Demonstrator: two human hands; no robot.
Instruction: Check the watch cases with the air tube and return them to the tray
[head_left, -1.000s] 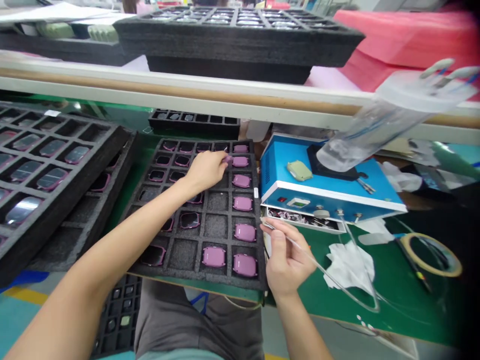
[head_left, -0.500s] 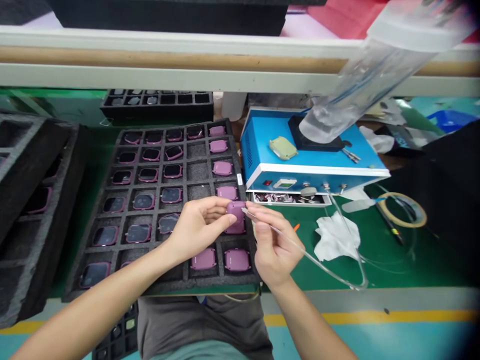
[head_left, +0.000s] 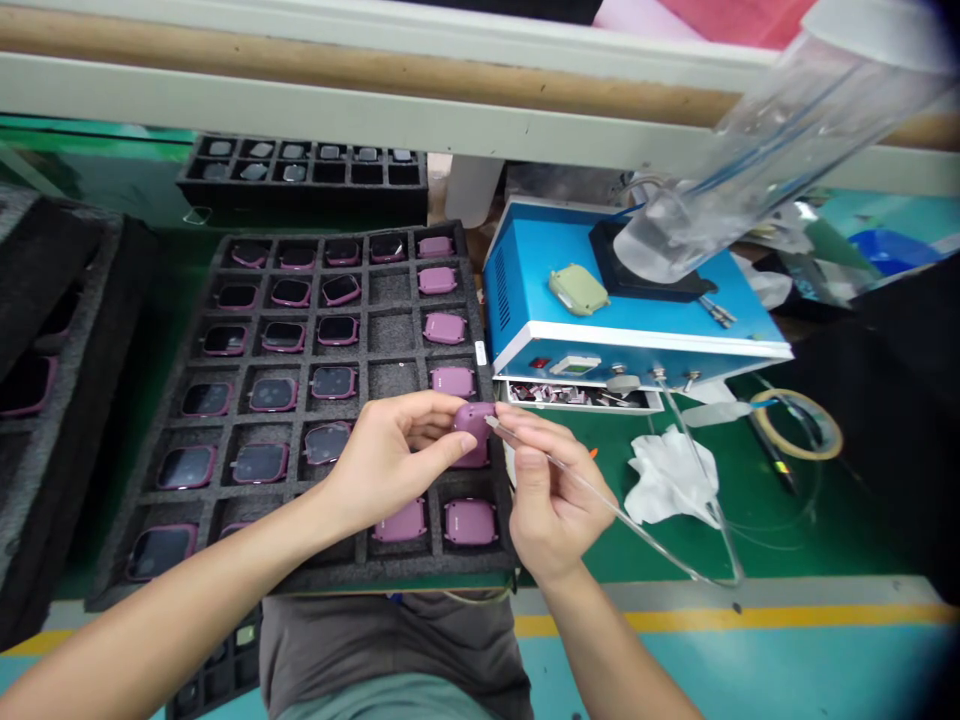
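Observation:
My left hand (head_left: 390, 450) pinches a purple smartwatch case (head_left: 474, 422) between thumb and fingers, above the right side of a dark foam tray (head_left: 391, 378). In my right hand (head_left: 559, 490) is a thin pen-like nozzle (head_left: 511, 434) on a clear tube (head_left: 652, 550). Its tip meets the upper right corner of the case, or lies very close; contact is too small to tell. Purple cases (head_left: 471, 522) lie face down in the tray's right compartments. Purple watches with dark screens (head_left: 260, 463) fill many compartments to the left.
A blue control box (head_left: 525, 270) stands behind on the right, bearing a pale green watch case (head_left: 577, 289) and a clear cylinder (head_left: 664, 235). Small parts lie in its drawer (head_left: 570, 397). Crumpled tissue (head_left: 671, 475) and a tape roll (head_left: 825, 445) lie right. Stacked foam trays (head_left: 97, 390) border the left.
The whole view has shifted a little, with the shelf higher in the picture. Both hands keep their hold, and the nozzle tip stays at the same corner of the purple case.

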